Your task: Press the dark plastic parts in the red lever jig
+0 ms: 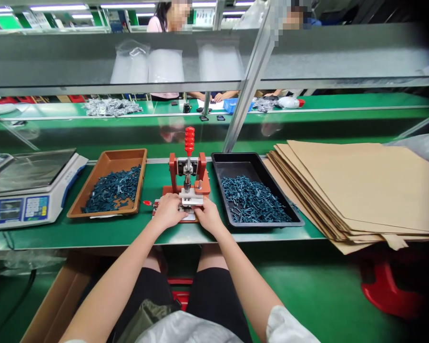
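Note:
A hand-operated toggle clamp press (188, 174) with an upright red handle (189, 141) stands on the green bench in front of me. My left hand (169, 210) rests at the left of its metal base, fingers bent over the fixture and thumb pointing inward. On the other side my right hand (209, 215) is curled against the base, just below the light metal block (192, 196). Both hands look closed around the front of the fixture. Whatever lies between the fingertips is too small or hidden to make out. A small red-tipped lever (148, 203) sticks out beside my left hand.
Left of the press, a brown tray (143, 166) holds many small dark blue parts; a weighing scale (28, 190) stands farther left. A black tray (236, 164) with similar parts lies right, beside stacked brown cardboard sheets (375, 186). A metal post (250, 78) rises behind. People sit opposite.

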The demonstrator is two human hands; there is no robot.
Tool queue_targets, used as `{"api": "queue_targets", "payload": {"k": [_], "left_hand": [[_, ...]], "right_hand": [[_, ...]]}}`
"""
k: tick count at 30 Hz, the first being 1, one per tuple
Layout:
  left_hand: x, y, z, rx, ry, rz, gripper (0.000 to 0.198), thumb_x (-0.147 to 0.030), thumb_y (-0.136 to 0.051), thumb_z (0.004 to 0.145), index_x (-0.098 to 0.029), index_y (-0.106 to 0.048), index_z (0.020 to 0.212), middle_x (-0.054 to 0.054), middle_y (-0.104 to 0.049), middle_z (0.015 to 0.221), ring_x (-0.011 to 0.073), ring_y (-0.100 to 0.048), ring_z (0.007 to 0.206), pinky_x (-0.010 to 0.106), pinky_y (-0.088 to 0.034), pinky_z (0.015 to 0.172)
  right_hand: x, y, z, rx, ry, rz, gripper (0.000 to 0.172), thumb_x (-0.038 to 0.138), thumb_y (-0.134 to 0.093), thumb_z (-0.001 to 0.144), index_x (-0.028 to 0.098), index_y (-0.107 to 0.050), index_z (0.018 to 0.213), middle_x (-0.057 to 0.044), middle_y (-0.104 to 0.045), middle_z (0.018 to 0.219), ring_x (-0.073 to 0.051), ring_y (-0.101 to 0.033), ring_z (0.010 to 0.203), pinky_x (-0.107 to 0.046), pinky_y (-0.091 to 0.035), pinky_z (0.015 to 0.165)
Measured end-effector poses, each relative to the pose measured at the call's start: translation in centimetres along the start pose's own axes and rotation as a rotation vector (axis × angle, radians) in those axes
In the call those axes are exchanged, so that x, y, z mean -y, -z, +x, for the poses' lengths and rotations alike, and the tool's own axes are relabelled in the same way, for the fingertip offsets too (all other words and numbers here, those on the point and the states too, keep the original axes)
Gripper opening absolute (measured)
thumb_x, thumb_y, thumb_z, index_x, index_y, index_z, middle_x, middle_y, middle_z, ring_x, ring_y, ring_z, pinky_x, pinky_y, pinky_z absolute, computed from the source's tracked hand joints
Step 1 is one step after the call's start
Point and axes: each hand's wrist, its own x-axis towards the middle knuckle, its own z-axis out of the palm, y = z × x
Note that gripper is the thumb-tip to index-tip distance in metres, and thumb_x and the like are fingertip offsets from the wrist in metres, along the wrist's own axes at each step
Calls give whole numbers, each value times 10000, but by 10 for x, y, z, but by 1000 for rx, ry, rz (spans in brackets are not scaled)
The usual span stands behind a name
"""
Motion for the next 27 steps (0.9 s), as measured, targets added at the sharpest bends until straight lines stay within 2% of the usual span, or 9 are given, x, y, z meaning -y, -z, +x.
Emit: {"api": "queue_targets", "payload": {"k": [6, 11, 14, 17, 19, 21, 22, 24, 27], "left_hand": [[0, -2, 0, -11, 12, -28, 298, -363, -800, 721, -215, -765, 978, 105, -719, 1098, 317, -618, 1071, 424, -474, 932], [-2, -7, -1, -53, 33, -22, 270, -369, -782, 743, -199, -756, 951, 120, -703, 1071, 326, -604, 1091, 451, -463, 969], [-3, -9, -9, -91, -15, -42, 221, -339, -759, 768, -197, -755, 938, 120, -703, 1079, 321, -601, 1112, 456, -462, 997], [6, -4, -25, -235, -91, -59, 238, -301, -681, 835, -213, -735, 1049, 108, -675, 1228, 298, -569, 1208, 455, -424, 1086], [22, 4, -34, -429, -42, -64, 276, -319, -617, 883, -212, -705, 1122, 108, -641, 1307, 286, -536, 1272, 461, -373, 1151], [40, 13, -34, -578, 90, -105, 324, -369, -572, 913, -190, -677, 1162, 126, -628, 1325, 282, -528, 1297, 458, -356, 1173], [47, 17, -30, -596, 161, -163, 362, -396, -553, 923, -175, -658, 1190, 137, -628, 1326, 279, -539, 1294, 446, -375, 1163], [55, 19, -18, -553, 271, -361, 456, -458, -461, 965, -155, -600, 1277, 155, -631, 1337, 262, -574, 1277, 413, -436, 1113], [43, 9, -1, -484, 267, -631, 578, -493, -206, 1033, -172, -473, 1433, 150, -581, 1439, 234, -558, 1329, 391, -451, 1105]], "right_hand": [[-2, -9, 2, 34, -53, 8, 245, 183, -627, 845, 251, -770, 1033, -50, -755, 1081, -248, -692, 1027, -407, -533, 967], [1, -9, -1, 28, 38, -76, 252, 171, -583, 887, 250, -769, 1039, -74, -723, 1167, -257, -674, 1082, -424, -531, 991], [2, -8, -2, 5, 89, -107, 284, 159, -557, 905, 249, -756, 1086, -87, -700, 1200, -262, -656, 1119, -434, -525, 1010], [3, -8, -2, -6, 118, -95, 308, 143, -562, 901, 254, -749, 1119, -86, -690, 1211, -262, -648, 1134, -437, -521, 1022], [5, -8, -2, -5, 117, -83, 326, 129, -565, 897, 255, -744, 1139, -84, -679, 1233, -259, -644, 1146, -431, -517, 1034], [6, -8, -1, 2, 111, -81, 324, 119, -568, 896, 249, -750, 1129, -84, -669, 1246, -256, -638, 1161, -424, -508, 1047], [6, -8, -1, 3, 107, -83, 314, 116, -571, 893, 243, -756, 1112, -88, -668, 1238, -255, -638, 1159, -421, -506, 1050], [5, -8, 0, -2, 93, -86, 293, 111, -581, 885, 237, -768, 1072, -89, -671, 1212, -253, -641, 1149, -417, -504, 1048], [2, -8, 0, -23, 67, -54, 258, 109, -603, 869, 243, -776, 1006, -74, -678, 1173, -242, -651, 1113, -400, -511, 1026]]}}
